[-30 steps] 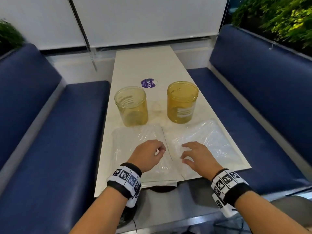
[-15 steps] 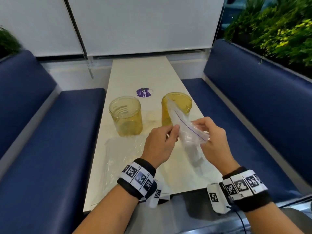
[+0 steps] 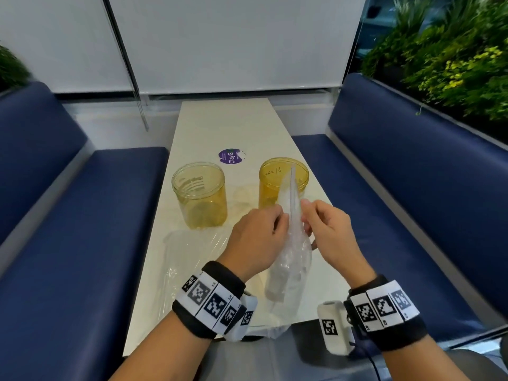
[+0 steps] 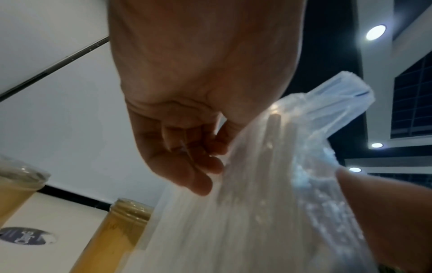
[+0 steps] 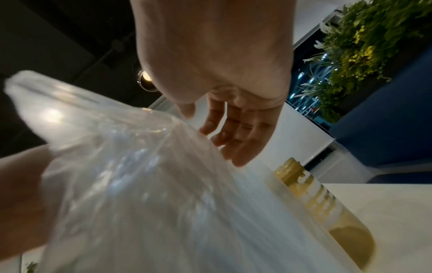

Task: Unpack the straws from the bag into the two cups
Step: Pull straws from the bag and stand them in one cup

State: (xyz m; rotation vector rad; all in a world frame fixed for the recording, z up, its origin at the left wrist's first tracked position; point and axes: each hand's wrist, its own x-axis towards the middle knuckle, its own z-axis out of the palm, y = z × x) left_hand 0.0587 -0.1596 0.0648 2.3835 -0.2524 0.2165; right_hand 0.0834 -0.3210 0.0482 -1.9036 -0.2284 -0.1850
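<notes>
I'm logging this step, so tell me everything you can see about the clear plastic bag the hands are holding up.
The bag is clear, crinkled thin plastic with a zip strip along its top edge. It is held upright above the near end of the table, top pointing toward the right cup. The left hand and right hand pinch it from either side near the top. Pale straws show faintly through it. Whether the zip is open cannot be told.

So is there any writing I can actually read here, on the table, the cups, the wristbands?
"ClayG": white letters on the round purple sticker on the table; the smaller print beside it is too small to read.
Handwriting inside the right cup: a scrawl, not legible.
Raised marks on the left cup: blurred.
Wristbands: square black-and-white code patterns; the tiny letters by them are unreadable.
</notes>
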